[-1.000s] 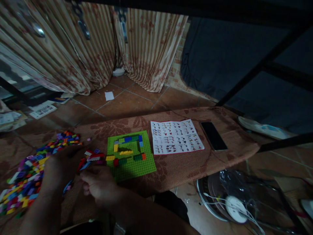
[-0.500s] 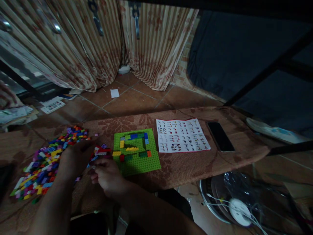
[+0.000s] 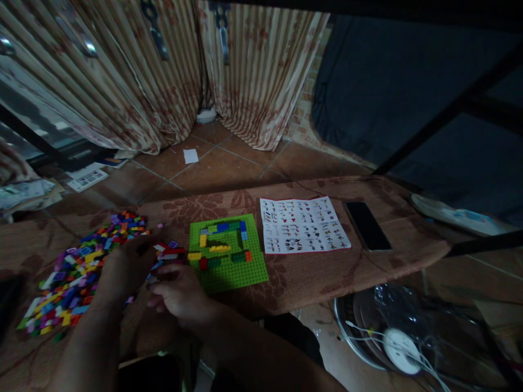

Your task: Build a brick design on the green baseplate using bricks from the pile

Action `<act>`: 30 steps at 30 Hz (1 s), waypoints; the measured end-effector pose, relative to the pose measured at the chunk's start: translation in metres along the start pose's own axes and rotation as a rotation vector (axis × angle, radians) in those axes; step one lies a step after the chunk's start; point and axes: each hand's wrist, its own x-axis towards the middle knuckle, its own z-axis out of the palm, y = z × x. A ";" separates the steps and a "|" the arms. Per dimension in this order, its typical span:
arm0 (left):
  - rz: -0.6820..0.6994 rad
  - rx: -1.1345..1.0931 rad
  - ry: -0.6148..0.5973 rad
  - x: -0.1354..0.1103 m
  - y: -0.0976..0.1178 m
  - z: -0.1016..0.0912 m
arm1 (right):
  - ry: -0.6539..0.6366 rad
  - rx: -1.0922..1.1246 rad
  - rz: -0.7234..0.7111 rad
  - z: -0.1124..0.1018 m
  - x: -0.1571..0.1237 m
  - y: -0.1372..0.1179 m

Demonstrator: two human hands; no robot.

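Note:
A green baseplate [image 3: 235,272] lies on the cloth-covered board [image 3: 310,277], with several coloured bricks pressed onto it. To its left spreads a pile of loose bricks [image 3: 77,267]. My left hand [image 3: 126,264] rests palm down at the pile's right edge, fingers curled over small bricks. My right hand [image 3: 180,294] sits just left of the baseplate's near corner, fingers bent and pinched together; what they hold is too dark to name. A few red and white bricks [image 3: 167,251] lie between the hands and the plate.
A printed instruction sheet [image 3: 304,226] lies right of the baseplate, a black phone [image 3: 366,226] further right. A fan [image 3: 392,337] with a white hub stands on the floor below the board's right end. Curtains [image 3: 122,71] hang behind; papers [image 3: 87,177] lie on the tiles.
The camera shifted slightly, moving everything a little right in view. Both hands have crept toward the red and white bricks beside the plate; my right hand stays bunched.

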 end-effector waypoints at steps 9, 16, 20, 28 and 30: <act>0.019 0.021 -0.013 -0.001 0.002 0.000 | -0.003 -0.017 -0.004 0.000 -0.009 -0.009; 0.018 0.004 -0.019 0.001 -0.002 0.002 | 0.024 -0.026 -0.026 0.000 -0.006 -0.007; 0.010 0.011 -0.031 0.000 0.000 0.000 | 0.040 -0.045 -0.067 0.000 -0.002 -0.004; 0.014 -0.028 -0.026 -0.001 0.000 -0.003 | 0.052 -0.096 -0.096 0.000 0.003 0.005; 0.003 -0.024 -0.036 -0.001 -0.001 -0.003 | 0.061 -0.105 -0.103 -0.001 0.006 0.008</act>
